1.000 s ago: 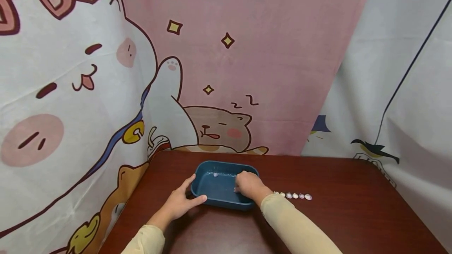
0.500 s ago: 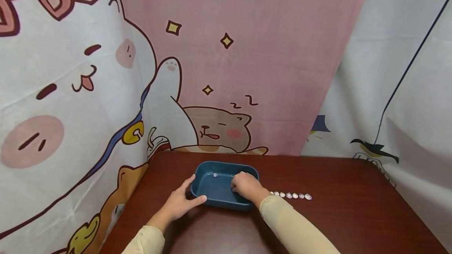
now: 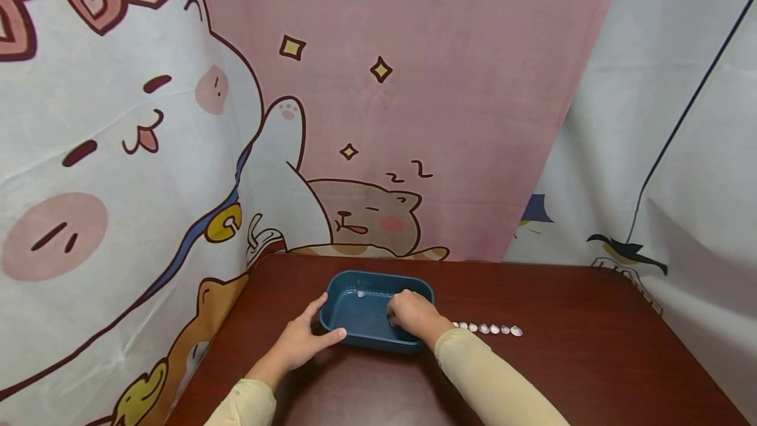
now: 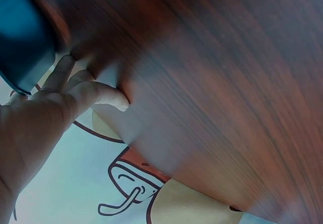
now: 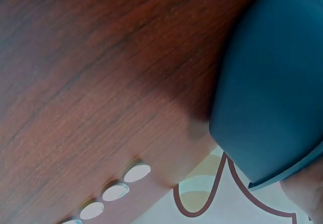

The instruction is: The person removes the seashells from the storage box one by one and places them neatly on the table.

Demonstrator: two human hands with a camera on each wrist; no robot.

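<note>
A dark blue rectangular basin [image 3: 378, 346] stands on the table. My left hand [image 3: 298, 339] braces its left front corner, thumb along the front rim and forefinger at the left side. In the left wrist view the other fingers [image 4: 83, 77] touch the tabletop beside the basin. My right hand [image 3: 414, 311] reaches down inside the basin's right half with fingers bent downward; I cannot tell whether it pinches anything, as the fingertips are hidden. One small whitish shell [image 3: 361, 294] lies inside near the back left.
Right of the basin, several small pale shells [image 3: 494, 329] lie in a straight row, its left end behind my right wrist. The same shells [image 5: 116, 191] show in the right wrist view. A printed cat curtain [image 3: 461, 117] hangs behind the reddish-brown table [image 3: 568, 360].
My right hand has shifted slightly left inside the basin, uncovering a little more of the shell row. The left hand and the basin have stayed in place.
</note>
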